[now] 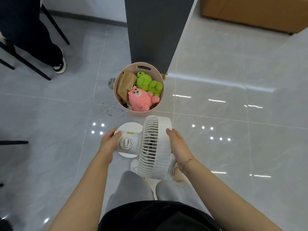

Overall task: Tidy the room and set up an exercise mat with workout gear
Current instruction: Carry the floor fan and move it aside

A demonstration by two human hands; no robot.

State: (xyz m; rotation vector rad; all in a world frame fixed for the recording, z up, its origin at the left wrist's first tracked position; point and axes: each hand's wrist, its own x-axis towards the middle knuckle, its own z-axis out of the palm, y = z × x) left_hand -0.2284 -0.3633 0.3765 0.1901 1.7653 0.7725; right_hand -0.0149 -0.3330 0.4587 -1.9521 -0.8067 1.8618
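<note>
From my head view I look straight down at a white fan (153, 145) that I hold between both hands above the glossy grey tiled floor (233, 97), just in front of my grey trouser legs. It lies tipped over on its side: the round slatted grille faces left toward its stand, the drum-shaped housing points right, and the flat round base stands on edge at the left. A white control knob (126, 142) sits on the stand, with a small yellow-green label just above it. My left hand (109, 144) grips the stand beside the knob, fingers curled over its top edge. My right hand (179, 145) presses flat against the housing, fingers straight and together; a thin bracelet circles that wrist. Just beyond the fan stands a pink round basket (138, 88) holding 1 green frog plush (148, 83), 1 pink bear plush (140, 99) and a brown paper bag (125, 84). Behind the basket rises a dark grey panel (155, 30). At the upper left, another person's dark trouser leg and shoe (60, 65) rest beside black chair legs.
</note>
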